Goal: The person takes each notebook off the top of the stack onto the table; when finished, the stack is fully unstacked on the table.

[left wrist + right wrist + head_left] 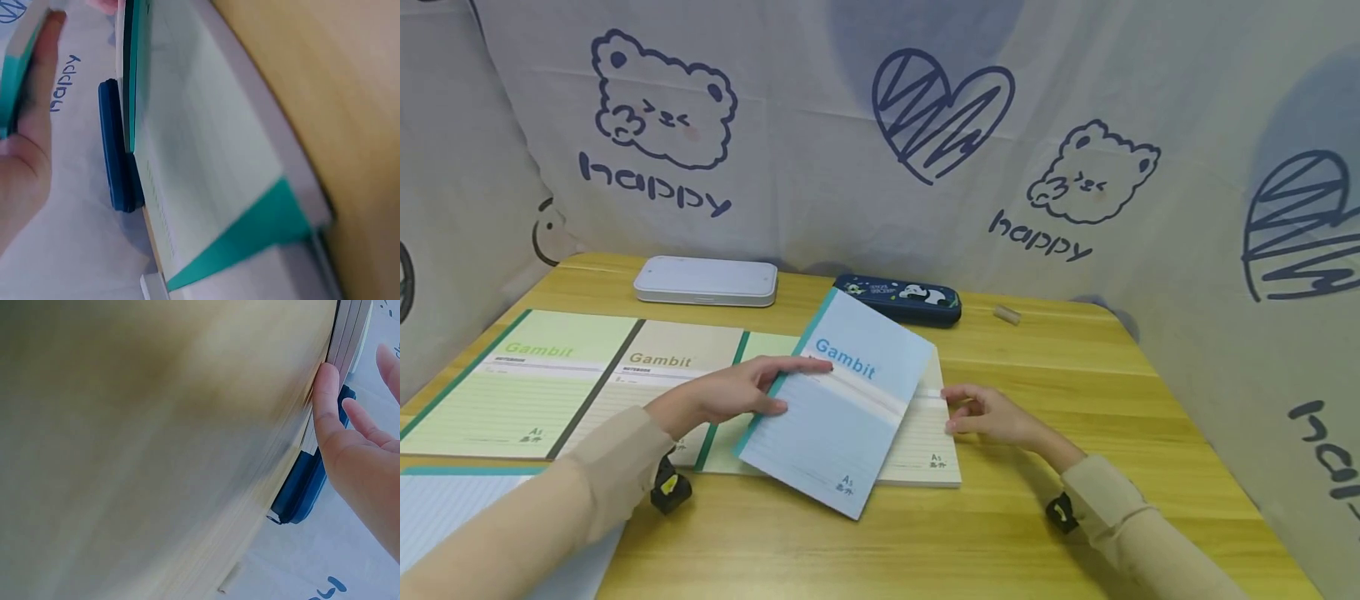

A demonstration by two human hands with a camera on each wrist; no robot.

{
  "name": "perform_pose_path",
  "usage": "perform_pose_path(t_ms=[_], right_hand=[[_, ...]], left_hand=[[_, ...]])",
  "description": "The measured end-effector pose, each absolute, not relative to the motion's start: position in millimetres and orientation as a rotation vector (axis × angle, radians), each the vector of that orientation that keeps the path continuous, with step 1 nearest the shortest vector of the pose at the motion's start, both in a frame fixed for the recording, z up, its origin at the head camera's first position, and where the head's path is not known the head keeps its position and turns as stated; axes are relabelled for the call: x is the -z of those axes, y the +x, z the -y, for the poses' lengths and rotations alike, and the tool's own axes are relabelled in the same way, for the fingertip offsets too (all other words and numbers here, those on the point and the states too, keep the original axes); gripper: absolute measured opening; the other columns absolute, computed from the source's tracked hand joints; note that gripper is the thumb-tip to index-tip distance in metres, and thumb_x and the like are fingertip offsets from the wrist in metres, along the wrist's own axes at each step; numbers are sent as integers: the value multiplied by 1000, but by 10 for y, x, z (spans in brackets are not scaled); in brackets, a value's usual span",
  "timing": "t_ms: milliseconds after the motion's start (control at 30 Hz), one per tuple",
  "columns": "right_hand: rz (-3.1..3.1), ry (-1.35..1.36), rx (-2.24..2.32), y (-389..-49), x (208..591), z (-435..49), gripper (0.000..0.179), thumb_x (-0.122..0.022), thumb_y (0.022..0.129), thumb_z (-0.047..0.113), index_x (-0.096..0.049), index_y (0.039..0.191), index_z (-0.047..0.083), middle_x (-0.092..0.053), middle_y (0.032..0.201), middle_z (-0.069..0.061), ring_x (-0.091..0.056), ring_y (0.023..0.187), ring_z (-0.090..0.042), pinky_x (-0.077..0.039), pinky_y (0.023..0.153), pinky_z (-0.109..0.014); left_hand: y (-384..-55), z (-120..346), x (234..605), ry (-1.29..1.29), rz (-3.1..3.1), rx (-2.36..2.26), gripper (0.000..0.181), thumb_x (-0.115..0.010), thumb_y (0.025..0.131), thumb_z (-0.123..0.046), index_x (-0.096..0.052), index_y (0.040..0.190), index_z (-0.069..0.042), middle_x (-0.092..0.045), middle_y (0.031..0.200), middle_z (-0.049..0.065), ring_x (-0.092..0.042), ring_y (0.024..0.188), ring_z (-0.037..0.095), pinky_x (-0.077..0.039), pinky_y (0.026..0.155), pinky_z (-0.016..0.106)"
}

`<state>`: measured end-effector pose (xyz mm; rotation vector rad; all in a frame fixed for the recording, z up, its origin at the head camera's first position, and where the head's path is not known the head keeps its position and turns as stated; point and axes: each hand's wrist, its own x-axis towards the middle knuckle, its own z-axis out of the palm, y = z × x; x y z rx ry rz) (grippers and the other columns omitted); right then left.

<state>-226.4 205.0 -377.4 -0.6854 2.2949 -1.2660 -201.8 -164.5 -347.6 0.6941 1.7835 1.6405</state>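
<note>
My left hand grips a blue Gambit notebook by its teal spine edge; the notebook is tilted above the row of notebooks. In the left wrist view a pale green notebook with a teal spine lies below that hand. Under the blue notebook, a cream notebook is partly covered. My right hand is at its right edge, and in the right wrist view a fingertip touches the side of the stacked pages.
Further left lie a green notebook and a beige notebook. A blue lined notebook is at front left. Along the back are a white case, a dark blue panda pencil case and a small tan piece. A printed cloth hangs behind.
</note>
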Motion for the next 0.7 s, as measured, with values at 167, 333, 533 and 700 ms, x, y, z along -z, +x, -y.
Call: perform_pose_path(t_ms=[167,333,533,700], right_hand=[[-2289,-696,1275,-2261,3779,-2056,48,-62,83,7,-42,121,-14,-50,113,-24,-55,89,-23,-45,71,-24],[-2303,-679,1257,-2265,3781,-2058,47,-62,83,9,-42,119,-14,-56,101,-18,-55,86,-18,-45,68,-25],[-2290,-695,1257,-2276,3784,-2058,50,-60,84,7,-39,124,-13,-45,119,-25,-54,91,-24,-45,74,-24],[-2300,-671,1250,-2268,3780,-2046,51,-61,84,9,-39,124,-13,-46,119,-25,-53,89,-22,-46,74,-25]], left_hand=[[-1987,1728,3387,815,-1777,-1557,61,-49,79,11,-42,134,-14,-30,135,18,-45,106,31,-44,82,40],[-1977,1794,3301,996,-1694,-1470,57,-49,82,7,-43,134,-15,-33,131,21,-49,102,32,-45,80,41],[-1929,1820,3297,1161,-1654,-1333,53,-48,82,6,-42,132,-6,-31,135,21,-48,102,28,-45,81,35],[-1887,1836,3312,1235,-1668,-1240,50,-47,81,6,-44,130,-3,-32,135,20,-43,108,27,-44,82,37]])
